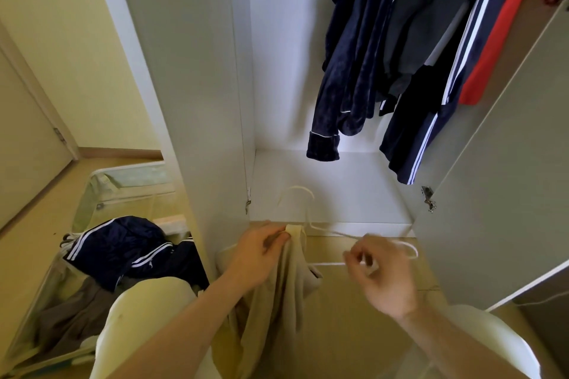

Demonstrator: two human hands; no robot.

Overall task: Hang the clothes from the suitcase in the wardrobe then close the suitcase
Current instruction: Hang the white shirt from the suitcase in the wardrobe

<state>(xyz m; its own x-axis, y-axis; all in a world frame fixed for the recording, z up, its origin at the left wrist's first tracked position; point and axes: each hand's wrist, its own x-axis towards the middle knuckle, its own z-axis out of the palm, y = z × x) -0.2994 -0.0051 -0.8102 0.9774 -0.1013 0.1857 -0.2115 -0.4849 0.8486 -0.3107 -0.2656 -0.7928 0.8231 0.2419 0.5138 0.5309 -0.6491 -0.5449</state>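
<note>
I stand before the open white wardrobe. My left hand pinches the top edge of a beige garment that hangs down between my arms. My right hand holds the lower bar of a thin white hanger, whose hook points toward the wardrobe floor. The garment drapes over the hanger's left side. The open suitcase lies on the floor at the left, with a navy white-striped piece and a grey-brown piece inside.
Dark navy clothes and a red garment hang at the wardrobe's upper right. The left door stands between wardrobe and suitcase; the right door swings out at the right. A room door is at far left.
</note>
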